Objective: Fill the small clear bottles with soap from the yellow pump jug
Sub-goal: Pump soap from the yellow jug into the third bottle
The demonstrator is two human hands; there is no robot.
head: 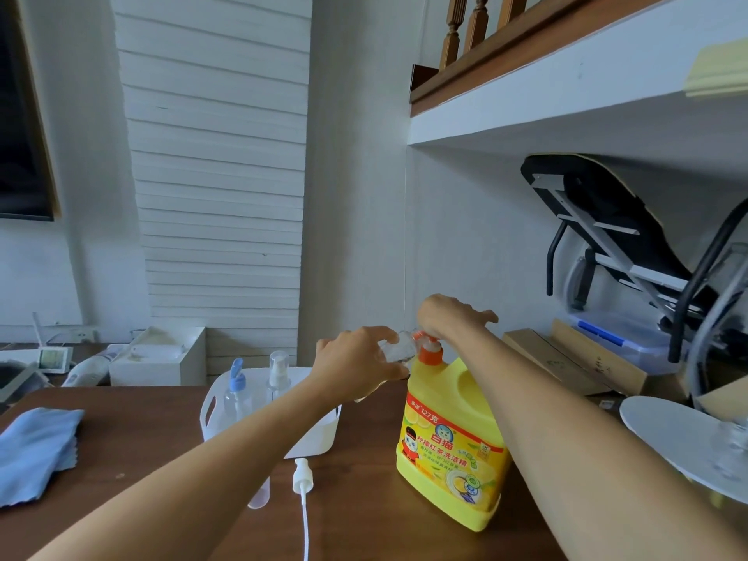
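The yellow pump jug (451, 439) stands on the brown table, its orange pump cap (430, 350) at the top. My right hand (449, 315) lies over the pump head, fingers spread flat on it. My left hand (356, 360) grips a small clear bottle (398, 350), tilted with its mouth at the pump spout. A white pump top with a long tube (302, 479) lies on the table in front. Two more clear bottles, one with a blue sprayer (236, 390) and one with a clear cap (279, 372), stand in a white tub (210, 410).
A blue cloth (36, 447) lies at the table's left. A clear tube-like cap (259, 498) rests by my left forearm. A white round plate-like disc (680, 439) sits at right. White boxes (162, 358) and clutter stand behind the table; folded exercise gear leans at right.
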